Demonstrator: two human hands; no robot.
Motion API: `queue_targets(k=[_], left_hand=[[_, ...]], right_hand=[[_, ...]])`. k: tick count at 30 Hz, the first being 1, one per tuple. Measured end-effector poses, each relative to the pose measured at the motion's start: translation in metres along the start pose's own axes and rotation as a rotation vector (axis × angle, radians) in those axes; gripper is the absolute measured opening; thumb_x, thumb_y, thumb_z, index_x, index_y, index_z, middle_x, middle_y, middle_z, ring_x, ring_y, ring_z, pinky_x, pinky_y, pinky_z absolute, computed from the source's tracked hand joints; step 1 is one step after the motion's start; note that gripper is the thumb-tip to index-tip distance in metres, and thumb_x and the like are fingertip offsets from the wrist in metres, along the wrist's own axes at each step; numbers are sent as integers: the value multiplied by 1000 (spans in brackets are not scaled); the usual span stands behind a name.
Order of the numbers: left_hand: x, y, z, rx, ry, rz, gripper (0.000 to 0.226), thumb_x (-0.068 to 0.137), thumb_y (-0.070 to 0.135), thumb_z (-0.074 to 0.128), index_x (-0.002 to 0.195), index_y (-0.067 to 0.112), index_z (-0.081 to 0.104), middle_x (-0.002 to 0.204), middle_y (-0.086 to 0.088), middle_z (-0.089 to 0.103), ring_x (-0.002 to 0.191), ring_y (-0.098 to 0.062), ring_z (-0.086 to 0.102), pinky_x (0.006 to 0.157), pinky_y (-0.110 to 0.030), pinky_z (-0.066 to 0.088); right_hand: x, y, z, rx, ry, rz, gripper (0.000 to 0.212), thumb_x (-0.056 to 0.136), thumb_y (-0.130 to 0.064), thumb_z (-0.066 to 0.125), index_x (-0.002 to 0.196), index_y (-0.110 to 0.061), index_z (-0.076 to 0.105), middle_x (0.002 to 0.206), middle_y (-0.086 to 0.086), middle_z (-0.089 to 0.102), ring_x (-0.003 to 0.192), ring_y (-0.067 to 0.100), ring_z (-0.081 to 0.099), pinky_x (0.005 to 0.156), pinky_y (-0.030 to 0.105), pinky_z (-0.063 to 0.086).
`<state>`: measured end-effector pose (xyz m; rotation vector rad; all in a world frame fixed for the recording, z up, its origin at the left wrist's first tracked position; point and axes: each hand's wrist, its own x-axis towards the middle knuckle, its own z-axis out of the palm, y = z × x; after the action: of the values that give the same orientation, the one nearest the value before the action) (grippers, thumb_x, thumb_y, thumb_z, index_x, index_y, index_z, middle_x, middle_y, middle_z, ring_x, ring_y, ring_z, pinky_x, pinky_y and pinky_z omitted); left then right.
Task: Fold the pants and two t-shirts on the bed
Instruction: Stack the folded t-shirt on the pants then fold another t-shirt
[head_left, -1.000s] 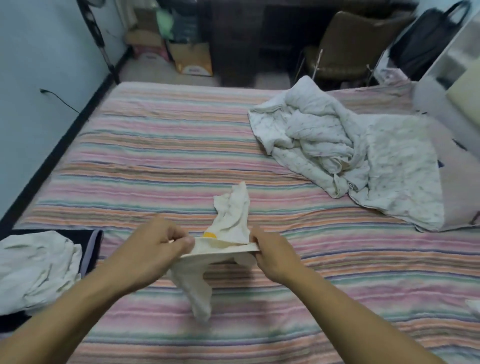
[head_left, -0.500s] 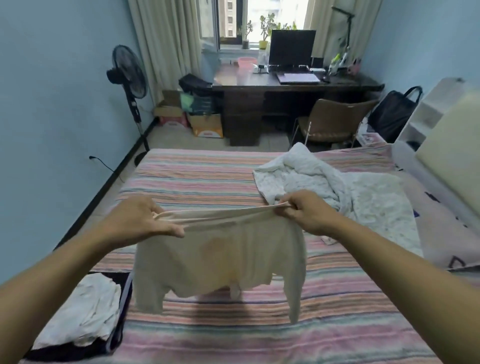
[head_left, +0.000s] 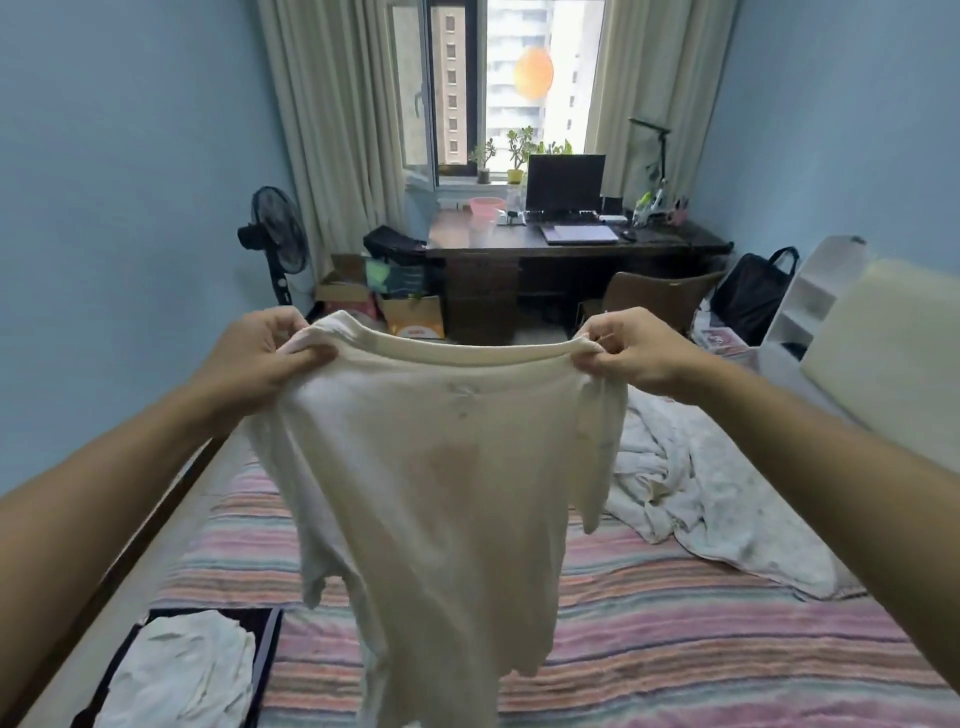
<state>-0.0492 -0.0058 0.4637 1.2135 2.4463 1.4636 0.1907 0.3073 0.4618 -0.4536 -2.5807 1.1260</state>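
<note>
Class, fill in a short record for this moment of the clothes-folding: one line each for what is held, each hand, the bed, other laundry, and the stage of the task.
held item: cream t-shirt, hanging open in the air above the bed
left hand: pinching one shoulder of the t-shirt
right hand: pinching the other shoulder
bed: striped cover, bare under the t-shirt
other laundry: white garment lying on a dark garment at the near left; crumpled white blanket at the right
stage: t-shirt spread out, not yet folded
</note>
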Motion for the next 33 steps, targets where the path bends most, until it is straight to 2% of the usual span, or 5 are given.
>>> queue_targets(k=[8,13,25,29,33], left_hand=[[27,-5,-3,427,-68,246,21,93,27,63,86,9,70,64,14,60,63,-4,54,58,-26,38],[48,-30,0,448,-23,242,38,97,37,52,93,6,74,78,-14,70,77,-31,63,70,-40,47],[45,-63,8,542,146,282,63,88,66,40,79,11,70,62,-11,58,64,-33,56,57,-37,39],[5,-69,9,442,118,294,67,82,67,41,86,12,78,64,-13,66,63,-31,64,59,-36,46],[-58,-95,28,317,22,232,65,80,66,48,81,9,78,61,-14,66,55,-16,54,55,-36,40]], right_hand=[[31,16,2,-356,131,32,21,93,-22,65,78,-8,70,73,11,66,70,16,53,63,32,38],[52,23,14,-414,183,20,27,98,-28,58,85,-7,70,78,12,68,75,26,60,64,35,41],[47,34,21,-405,233,-29,20,97,-25,59,100,-14,75,86,9,71,86,23,63,70,29,40],[14,44,32,-401,204,-52,22,97,-28,59,86,-14,72,74,10,66,72,23,58,64,36,41],[-36,65,63,-312,173,-30,45,98,-22,60,58,-29,41,52,-7,35,51,2,37,52,24,28]])
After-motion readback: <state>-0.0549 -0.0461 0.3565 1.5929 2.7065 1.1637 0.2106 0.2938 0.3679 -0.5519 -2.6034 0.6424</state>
